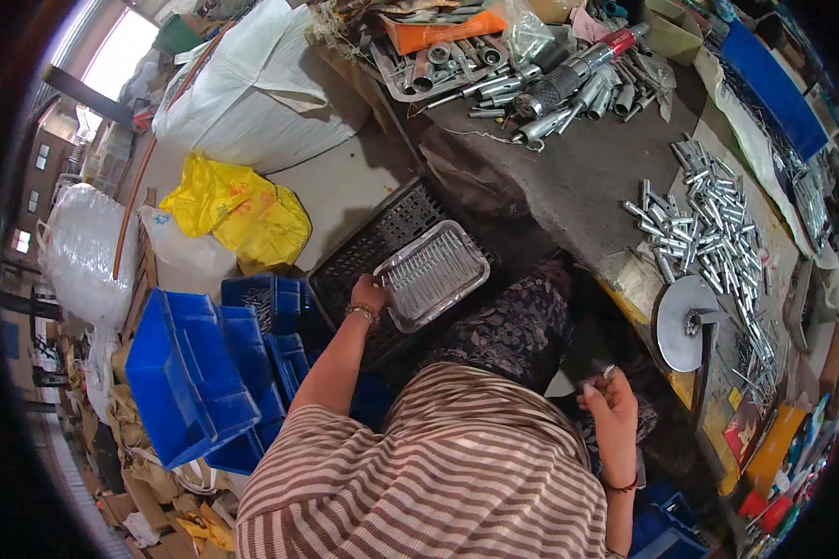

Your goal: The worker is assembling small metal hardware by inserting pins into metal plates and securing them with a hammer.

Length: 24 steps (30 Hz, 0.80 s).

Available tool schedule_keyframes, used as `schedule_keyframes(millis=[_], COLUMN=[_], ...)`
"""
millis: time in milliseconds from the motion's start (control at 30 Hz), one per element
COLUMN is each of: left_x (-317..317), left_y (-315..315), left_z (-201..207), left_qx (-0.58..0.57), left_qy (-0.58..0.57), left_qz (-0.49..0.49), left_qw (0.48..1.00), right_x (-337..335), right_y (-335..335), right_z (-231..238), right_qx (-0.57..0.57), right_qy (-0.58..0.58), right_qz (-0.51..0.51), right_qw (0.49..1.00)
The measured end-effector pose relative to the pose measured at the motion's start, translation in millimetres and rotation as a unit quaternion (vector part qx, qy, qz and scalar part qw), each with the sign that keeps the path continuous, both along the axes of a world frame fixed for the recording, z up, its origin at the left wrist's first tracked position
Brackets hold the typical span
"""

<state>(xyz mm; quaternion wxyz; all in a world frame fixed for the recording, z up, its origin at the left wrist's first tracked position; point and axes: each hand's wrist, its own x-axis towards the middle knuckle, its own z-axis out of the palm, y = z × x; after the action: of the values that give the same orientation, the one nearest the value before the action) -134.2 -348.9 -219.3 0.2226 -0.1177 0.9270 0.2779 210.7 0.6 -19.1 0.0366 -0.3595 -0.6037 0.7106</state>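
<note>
A shallow silver metal tray (414,322) rests on a black plastic crate (350,250) in front of me. Slim metal rods (435,265) lie side by side in it. At the tray's left edge is my left hand (370,294), its fingers curled down by the rim and the rod ends; what they grip is hidden. My right hand (612,406) is held off to the right, near the workbench edge, with thumb and fingers drawn together. Something small and shiny shows at its fingers, too small to name.
Right of me, a workbench (569,200) carries a heap of metal tubes (708,228), a round metal disc (682,323) and several tools. Blue plastic bins (191,373) stack at my left. Beyond them lie a yellow plastic bag (242,210) and a large white sack (261,88).
</note>
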Motion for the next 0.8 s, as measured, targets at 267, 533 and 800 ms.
schedule_keyframes(millis=[267, 533, 800], left_x=[-62.9, -25.5, -5.8], left_y=[-57.5, -8.1, -37.4], left_z=[-115.7, -46.5, -43.5], left_qx=[-0.188, -0.222, -0.086], left_qy=[-0.050, 0.046, 0.096], left_qz=[-0.183, -0.194, -0.050], left_qw=[0.964, 0.954, 0.990], right_x=[-1.2, 3.1, 7.1], right_y=[0.2, -7.0, -7.2], right_z=[1.6, -12.4, -31.0], right_qx=[-0.014, -0.025, -0.041], right_qy=[-0.004, -0.023, -0.021], right_qz=[0.012, 0.004, 0.006], right_qw=[1.000, 0.999, 0.999])
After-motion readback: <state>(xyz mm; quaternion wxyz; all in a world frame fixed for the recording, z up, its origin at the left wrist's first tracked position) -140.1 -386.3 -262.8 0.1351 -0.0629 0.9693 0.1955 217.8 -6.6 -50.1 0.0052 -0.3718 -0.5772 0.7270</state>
